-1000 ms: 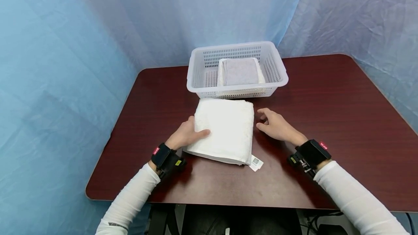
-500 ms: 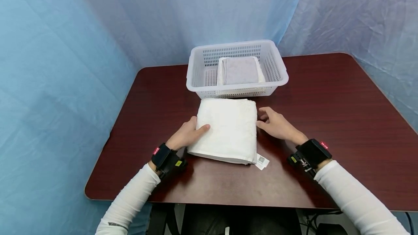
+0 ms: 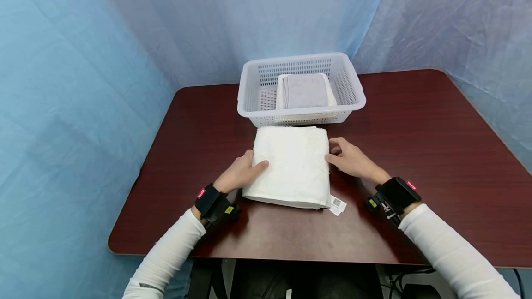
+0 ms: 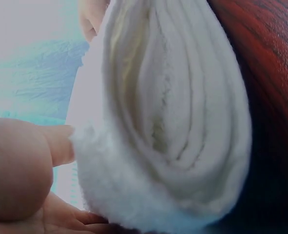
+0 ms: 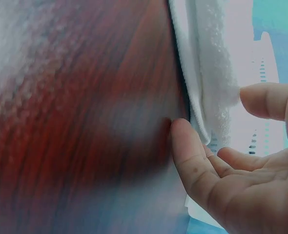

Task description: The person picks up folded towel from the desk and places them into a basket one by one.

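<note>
A folded white towel [image 3: 291,167] lies on the table in front of the basket, its label [image 3: 337,205] sticking out at the near right corner. My left hand [image 3: 240,172] grips its left side, thumb on top and fingers down at the edge. In the left wrist view the folded layers of the towel [image 4: 183,112] show end-on beside the thumb [image 4: 17,170]. My right hand [image 3: 351,157] is at the opposite side with loosely bent fingers. Its thumb tip [image 5: 249,95] touches the towel's edge, while the index finger [image 5: 185,141] points down by the tabletop.
Behind the towel stands a white perforated plastic basket [image 3: 301,113]. In its right part sits a grey folded cloth [image 3: 306,90] on top of a white one. The dark red wooden table [image 3: 436,151] extends to both sides, with blue curtains [image 3: 249,17] behind it.
The white towel has slid right, and its right edge now meets my right hand. My left hand moved slightly right with it; my right hand stayed almost still.
</note>
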Demonstrator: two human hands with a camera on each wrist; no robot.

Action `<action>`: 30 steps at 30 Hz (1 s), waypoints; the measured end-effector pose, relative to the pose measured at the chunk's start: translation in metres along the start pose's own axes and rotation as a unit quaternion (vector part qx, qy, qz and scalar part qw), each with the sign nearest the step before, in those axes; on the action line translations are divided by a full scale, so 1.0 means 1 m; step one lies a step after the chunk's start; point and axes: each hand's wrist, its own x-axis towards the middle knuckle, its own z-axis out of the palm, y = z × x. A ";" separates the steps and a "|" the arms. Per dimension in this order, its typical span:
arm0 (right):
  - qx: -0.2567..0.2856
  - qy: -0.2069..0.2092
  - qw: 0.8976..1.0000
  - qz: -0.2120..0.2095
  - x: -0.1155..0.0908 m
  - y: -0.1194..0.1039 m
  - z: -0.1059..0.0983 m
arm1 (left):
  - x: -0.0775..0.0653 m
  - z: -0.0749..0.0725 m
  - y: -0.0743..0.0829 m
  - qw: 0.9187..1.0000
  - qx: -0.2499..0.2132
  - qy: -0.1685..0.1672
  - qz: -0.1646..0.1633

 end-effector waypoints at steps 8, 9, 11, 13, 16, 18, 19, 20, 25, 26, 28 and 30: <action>0.027 -0.001 1.000 -0.001 0.002 -0.002 0.002 | 0.001 0.001 0.004 1.000 -0.002 -0.005 -0.007; 0.028 0.000 1.000 0.001 0.002 -0.002 0.002 | 0.002 0.001 0.004 1.000 -0.002 -0.005 -0.009; 0.032 -0.001 0.999 0.005 0.002 -0.002 0.002 | 0.002 0.002 0.004 1.000 -0.002 -0.003 -0.013; 0.041 -0.005 0.999 0.011 0.003 -0.003 0.003 | 0.003 0.002 0.004 1.000 -0.004 -0.003 -0.015; 0.063 -0.014 0.998 0.024 0.005 -0.003 0.004 | 0.004 0.002 0.003 1.000 -0.007 -0.002 -0.015; 0.083 -0.020 0.996 0.029 0.006 -0.004 0.005 | 0.005 0.003 0.002 1.000 -0.009 -0.002 -0.011; 0.095 -0.024 0.995 0.033 0.007 -0.004 0.005 | 0.005 0.003 0.001 1.000 -0.010 -0.002 -0.010; 0.104 -0.026 0.994 0.035 0.008 -0.004 0.006 | 0.006 0.003 0.001 1.000 -0.010 -0.002 -0.011; 0.145 -0.030 0.987 0.063 0.011 -0.006 0.009 | 0.006 0.004 0.000 1.000 -0.014 -0.004 -0.020; 0.149 -0.029 0.986 0.071 0.011 -0.006 0.009 | 0.006 0.004 0.000 1.000 -0.015 -0.005 -0.021; 0.160 -0.031 0.983 0.087 0.011 -0.008 0.009 | 0.007 0.004 0.000 1.000 -0.018 -0.005 -0.020; 0.166 -0.034 0.981 0.100 0.011 -0.009 0.009 | 0.007 0.004 0.001 1.000 -0.022 -0.004 -0.019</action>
